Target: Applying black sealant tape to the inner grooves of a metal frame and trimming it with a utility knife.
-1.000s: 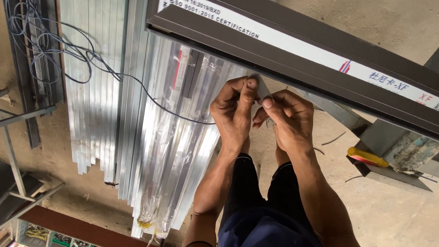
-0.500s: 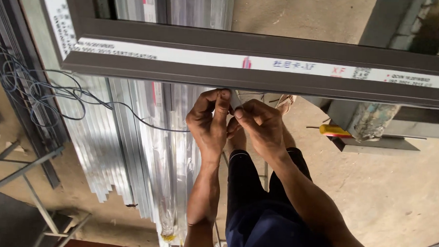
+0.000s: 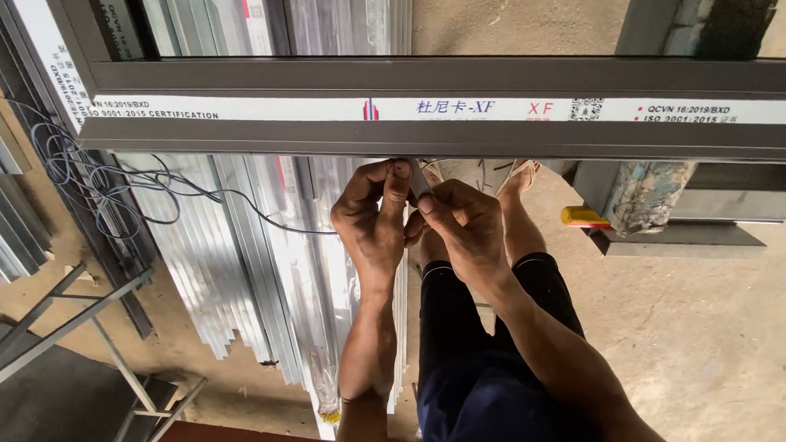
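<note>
Both raised closer under the dark frame [image 3: 449, 105] than a second ago: left hand [image 3: 371, 225] and right hand [image 3: 463, 223] pinching a small strip [image 3: 418, 180] at its lower edge.

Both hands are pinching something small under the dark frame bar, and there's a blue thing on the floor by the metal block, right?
Not quite. The head view shows that thing is yellow, not blue. The rest holds: the left hand and right hand pinch a small piece under the dark frame bar, near the metal block.
</note>
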